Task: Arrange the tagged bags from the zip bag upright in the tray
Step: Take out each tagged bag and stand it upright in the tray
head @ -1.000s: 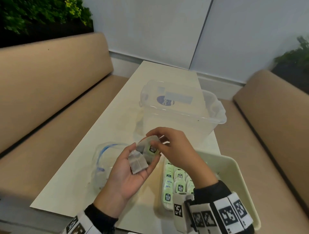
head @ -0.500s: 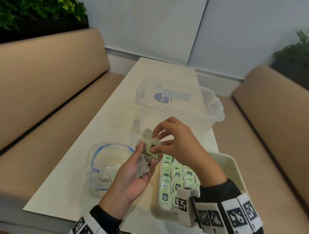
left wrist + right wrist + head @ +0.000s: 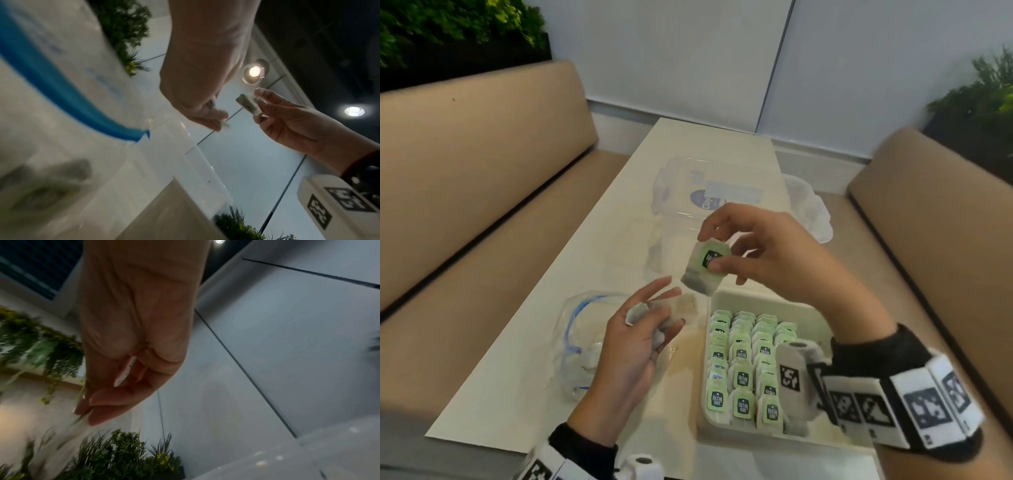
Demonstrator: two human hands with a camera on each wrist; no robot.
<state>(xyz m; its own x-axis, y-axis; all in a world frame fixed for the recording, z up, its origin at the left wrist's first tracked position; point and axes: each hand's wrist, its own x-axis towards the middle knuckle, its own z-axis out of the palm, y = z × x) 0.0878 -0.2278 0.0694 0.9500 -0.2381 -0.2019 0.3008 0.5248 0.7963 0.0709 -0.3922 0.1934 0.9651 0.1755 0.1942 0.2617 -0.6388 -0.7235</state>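
Note:
My right hand (image 3: pixel 717 251) pinches one tea bag with a green tag (image 3: pixel 705 267) by its top, holding it in the air above the far-left corner of the white tray (image 3: pixel 726 298). The tray holds several rows of green-tagged tea bags (image 3: pixel 743 373) standing upright. My left hand (image 3: pixel 654 315), palm up beside the tray, holds two more tea bags (image 3: pixel 681 306) in its curled fingers. The clear zip bag with a blue seal (image 3: pixel 578 329) lies on the table left of that hand. From the left wrist view the pinched bag (image 3: pixel 247 104) shows edge-on in the right hand's fingers.
A clear plastic storage box (image 3: pixel 722 205) stands on the white table (image 3: pixel 524 342) just beyond my hands. Tan benches (image 3: pixel 465 192) run along both sides of the table. Plants sit on ledges behind the benches.
My right hand has lifted one tea bag out of the left hand and raised it to the right, over the tray's far corner. The left hand stays low with the remaining bags.

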